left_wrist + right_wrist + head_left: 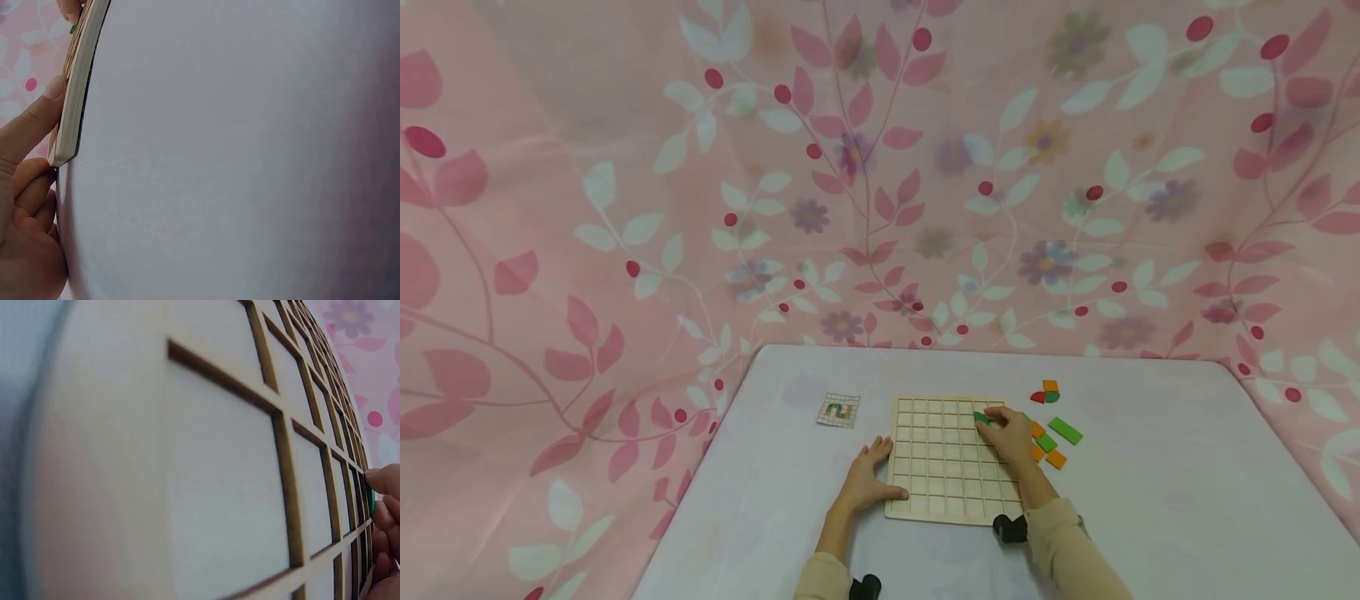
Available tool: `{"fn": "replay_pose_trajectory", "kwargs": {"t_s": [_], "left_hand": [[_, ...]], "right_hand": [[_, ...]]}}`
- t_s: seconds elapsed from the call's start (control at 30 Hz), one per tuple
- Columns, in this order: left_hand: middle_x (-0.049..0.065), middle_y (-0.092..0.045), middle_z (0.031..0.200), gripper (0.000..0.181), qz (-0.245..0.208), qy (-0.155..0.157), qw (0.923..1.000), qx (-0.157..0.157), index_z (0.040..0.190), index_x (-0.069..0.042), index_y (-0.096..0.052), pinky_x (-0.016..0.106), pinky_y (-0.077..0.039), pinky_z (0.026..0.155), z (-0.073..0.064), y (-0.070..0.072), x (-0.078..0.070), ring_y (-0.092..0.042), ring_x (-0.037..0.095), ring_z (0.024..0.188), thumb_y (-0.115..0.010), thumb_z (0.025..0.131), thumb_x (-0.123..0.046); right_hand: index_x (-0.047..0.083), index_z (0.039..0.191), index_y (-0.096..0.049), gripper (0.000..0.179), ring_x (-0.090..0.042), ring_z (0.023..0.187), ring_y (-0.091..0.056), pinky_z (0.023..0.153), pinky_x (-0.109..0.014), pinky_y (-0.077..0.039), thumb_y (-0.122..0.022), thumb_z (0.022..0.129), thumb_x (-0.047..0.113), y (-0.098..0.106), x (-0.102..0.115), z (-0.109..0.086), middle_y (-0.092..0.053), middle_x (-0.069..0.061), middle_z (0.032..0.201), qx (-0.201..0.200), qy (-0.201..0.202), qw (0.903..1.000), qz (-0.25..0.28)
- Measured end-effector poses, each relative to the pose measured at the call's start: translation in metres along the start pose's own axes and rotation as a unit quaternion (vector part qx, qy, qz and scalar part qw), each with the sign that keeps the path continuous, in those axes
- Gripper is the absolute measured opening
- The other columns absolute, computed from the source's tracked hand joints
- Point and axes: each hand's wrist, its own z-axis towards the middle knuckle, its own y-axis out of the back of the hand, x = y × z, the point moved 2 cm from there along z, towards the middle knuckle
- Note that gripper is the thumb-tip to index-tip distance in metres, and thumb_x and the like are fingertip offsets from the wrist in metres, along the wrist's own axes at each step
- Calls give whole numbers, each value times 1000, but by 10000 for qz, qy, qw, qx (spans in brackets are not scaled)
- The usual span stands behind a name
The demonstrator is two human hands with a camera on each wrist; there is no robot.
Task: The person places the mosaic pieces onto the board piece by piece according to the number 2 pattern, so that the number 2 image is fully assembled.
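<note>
A square wooden grid board (pixel 955 475) lies on the table. At its left edge is my left hand (pixel 863 483), thumb over the rim and fingers along the side; the left wrist view shows the thumb on the board's edge (pixel 78 94) and the other fingers bent beside its corner. My right hand (pixel 1013 435) is over the board's upper right part, pinching a small green piece (pixel 980 417) at the grid. In the right wrist view the green piece (pixel 370 495) shows between thumb and fingers, mostly hidden.
Right of the board lie loose orange and green pieces, among them a green rectangle (pixel 1065 431) and an orange square (pixel 1056 459). Farther back are a red piece (pixel 1037 397) and another orange square (pixel 1050 386). A pattern card (pixel 838 410) lies left of the board.
</note>
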Motion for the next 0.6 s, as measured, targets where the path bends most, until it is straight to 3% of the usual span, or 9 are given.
{"fn": "replay_pose_trajectory", "kwargs": {"t_s": [0.23,0.43,0.6], "left_hand": [[28,-39,141,96,-77,59,10000,8,134,12,-41,57,-18,112,-1,0,0,-30,42,135,-89,59,-23],[28,-38,140,96,-136,83,9999,-5,134,12,-41,58,-18,112,-2,0,0,-29,44,135,-89,59,-22],[28,-38,141,96,-187,90,9998,-5,135,11,-41,57,-18,112,0,0,0,-28,43,135,-89,59,-22]], "right_hand": [[-6,95,-68,22,-32,83,-62,69,-28,-52,-75,75,1,1,1,-1,-68,-18,86,27,271,9995,-127],[-7,95,-68,24,-34,84,-63,72,-31,-54,-76,73,-1,-1,3,-2,-69,-19,87,3,316,9995,-42],[-9,93,-68,25,-35,80,-64,72,-35,-56,-77,71,-3,-5,6,1,-69,-20,85,-181,799,9966,-24]]}}
